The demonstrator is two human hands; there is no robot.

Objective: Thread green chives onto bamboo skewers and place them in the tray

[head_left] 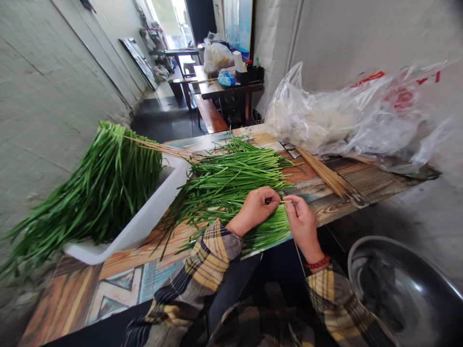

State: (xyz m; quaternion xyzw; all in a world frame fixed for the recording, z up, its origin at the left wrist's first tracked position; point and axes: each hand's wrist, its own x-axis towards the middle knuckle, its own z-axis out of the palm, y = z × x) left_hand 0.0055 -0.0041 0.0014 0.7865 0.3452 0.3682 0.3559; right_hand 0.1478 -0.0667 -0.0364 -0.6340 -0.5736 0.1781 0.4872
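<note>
Over a spread of loose garlic chives (238, 168) on the table, my two hands come close together. My left hand (256, 207) is closed in a pinch on a chive stem (284, 202), its leaves trailing off to the left. My right hand (301, 221) is closed at the pale end of that stem. A thin bamboo skewer (298, 255) also sticks out below my right fingers. The fingertips hide whether skewer and stem meet. More chives with pale cut ends lie under both wrists.
At left, a white plastic tray (144, 217) holds a large chive heap (108, 183) with skewers across it. A bundle of bamboo skewers (325, 173) and filled plastic bags (325, 115) lie at right. A metal basin (408, 289) stands low at right, beside the wood-patterned table (72, 289).
</note>
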